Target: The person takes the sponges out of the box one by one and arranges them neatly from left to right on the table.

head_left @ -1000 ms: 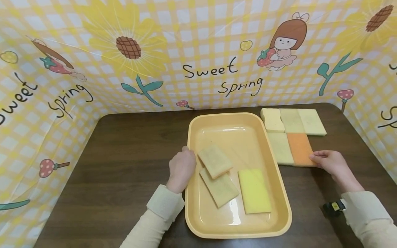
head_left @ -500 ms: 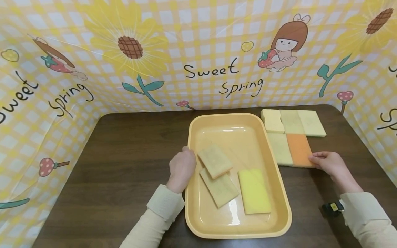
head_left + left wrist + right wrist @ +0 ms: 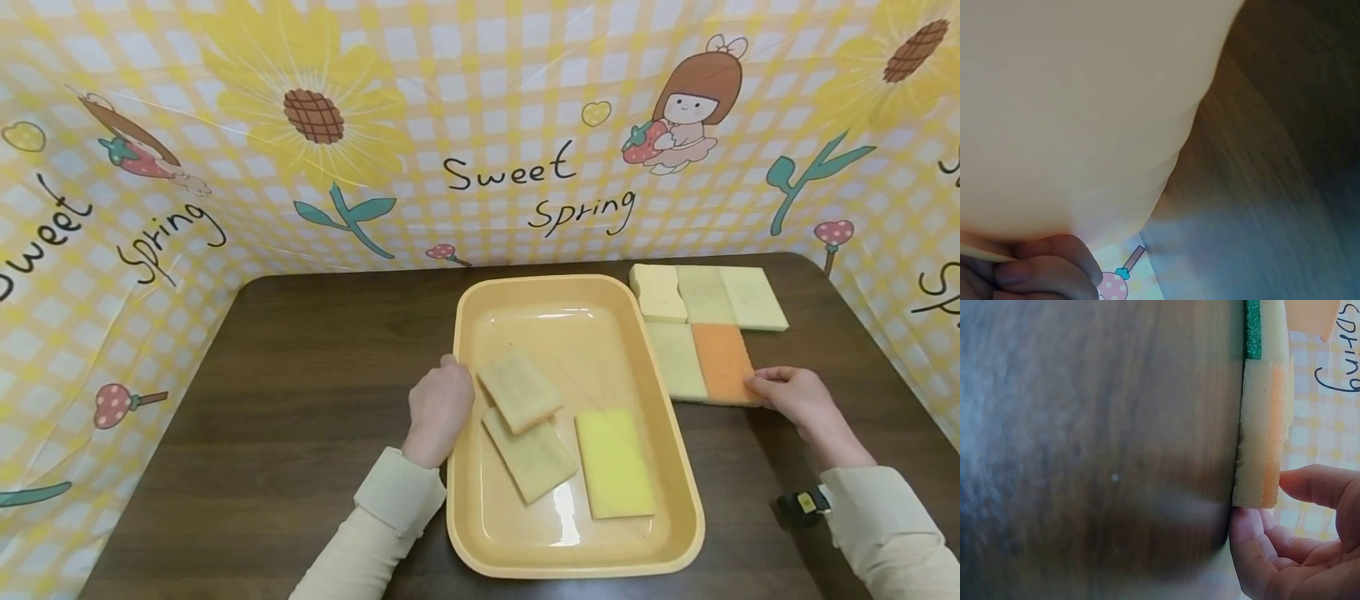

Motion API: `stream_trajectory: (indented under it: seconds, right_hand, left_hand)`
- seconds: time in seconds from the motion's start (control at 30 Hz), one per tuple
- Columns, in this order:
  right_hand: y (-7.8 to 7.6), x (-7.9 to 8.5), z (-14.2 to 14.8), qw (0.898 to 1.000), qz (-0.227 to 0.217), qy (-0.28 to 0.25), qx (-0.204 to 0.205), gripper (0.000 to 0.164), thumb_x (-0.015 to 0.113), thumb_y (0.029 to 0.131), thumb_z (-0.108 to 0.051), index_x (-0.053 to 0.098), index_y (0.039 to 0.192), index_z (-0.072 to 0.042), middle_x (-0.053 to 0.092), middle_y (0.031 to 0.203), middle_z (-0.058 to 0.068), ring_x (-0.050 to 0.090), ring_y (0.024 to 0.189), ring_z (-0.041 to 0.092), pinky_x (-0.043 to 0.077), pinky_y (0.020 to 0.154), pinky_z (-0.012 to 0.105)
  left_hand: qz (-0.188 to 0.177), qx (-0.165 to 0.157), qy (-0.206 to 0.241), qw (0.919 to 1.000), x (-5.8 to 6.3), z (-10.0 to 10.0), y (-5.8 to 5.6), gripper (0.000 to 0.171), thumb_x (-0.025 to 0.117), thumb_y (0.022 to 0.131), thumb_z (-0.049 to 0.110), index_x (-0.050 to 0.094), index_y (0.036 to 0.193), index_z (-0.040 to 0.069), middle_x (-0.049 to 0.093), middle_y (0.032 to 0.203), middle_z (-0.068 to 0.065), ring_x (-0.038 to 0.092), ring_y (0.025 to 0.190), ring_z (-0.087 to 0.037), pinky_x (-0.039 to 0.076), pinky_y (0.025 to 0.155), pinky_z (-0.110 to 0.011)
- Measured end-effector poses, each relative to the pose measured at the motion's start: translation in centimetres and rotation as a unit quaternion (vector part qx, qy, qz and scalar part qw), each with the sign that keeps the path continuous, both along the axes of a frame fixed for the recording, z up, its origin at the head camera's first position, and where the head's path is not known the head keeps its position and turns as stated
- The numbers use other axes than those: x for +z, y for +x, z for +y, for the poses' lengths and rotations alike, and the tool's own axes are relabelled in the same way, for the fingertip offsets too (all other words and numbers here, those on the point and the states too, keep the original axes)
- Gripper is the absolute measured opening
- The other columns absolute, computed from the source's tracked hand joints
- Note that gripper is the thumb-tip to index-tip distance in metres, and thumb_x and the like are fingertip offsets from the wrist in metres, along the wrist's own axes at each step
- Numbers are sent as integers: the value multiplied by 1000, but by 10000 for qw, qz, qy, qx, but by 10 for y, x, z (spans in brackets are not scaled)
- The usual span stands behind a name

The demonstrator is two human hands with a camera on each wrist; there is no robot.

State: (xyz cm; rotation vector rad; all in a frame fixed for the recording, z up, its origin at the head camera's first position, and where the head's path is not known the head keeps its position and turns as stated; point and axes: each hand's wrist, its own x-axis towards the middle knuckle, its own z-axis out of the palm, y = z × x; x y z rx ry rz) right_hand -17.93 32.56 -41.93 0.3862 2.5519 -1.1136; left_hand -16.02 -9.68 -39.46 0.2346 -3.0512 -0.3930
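Note:
My left hand (image 3: pixel 441 410) grips the left rim of a yellow-orange plastic tray (image 3: pixel 573 565). Its curled fingers show under the tray's edge in the left wrist view. Inside the tray lie two pale sponges (image 3: pixel 528 467), one overlapping the other, and a bright yellow sponge (image 3: pixel 617 462). To the right of the tray, my right hand (image 3: pixel 798 400) pinches the near right corner of an orange-topped sponge (image 3: pixel 722 362). In the right wrist view the thumb is at its orange layer and the fingers are at its end edge. A pale green sponge (image 3: pixel 677 361) lies flush against its left side.
Behind the orange sponge, a row holds a cream sponge (image 3: pixel 660 293) with a wavy edge and two pale sponges (image 3: pixel 752 296). The dark wooden table (image 3: pixel 300 400) meets a yellow checked cloth (image 3: pixel 405 217) at the back. A small black device (image 3: pixel 802 506) sits by the right cuff.
My right hand and the orange sponge have shifted very slightly left, toward the tray. The left hand and the tray have stayed in place.

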Motion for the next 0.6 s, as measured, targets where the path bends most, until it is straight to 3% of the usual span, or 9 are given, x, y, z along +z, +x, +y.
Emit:
stream_trajectory:
  seconds: [0.47,0.6]
  right_hand:
    - [0,1,-2,10000,-21,67,23,60,48,97,-29,39,128,21,52,117,35,55,72,-1,45,63,17]
    - [1,3,-4,9999,-5,106,-21,66,45,97,-31,31,132,23,42,128,42,63,88,27,50,78,34]
  left_hand:
    - [-84,89,149,9998,0,0,-1,28,44,100,19,54,83,-1,61,63,-18,63,54,-31,49,47,-44]
    - [-125,98,152,9998,0,-1,-1,28,44,100,19,54,84,-1,61,64,-18,63,55,-31,50,47,-44]
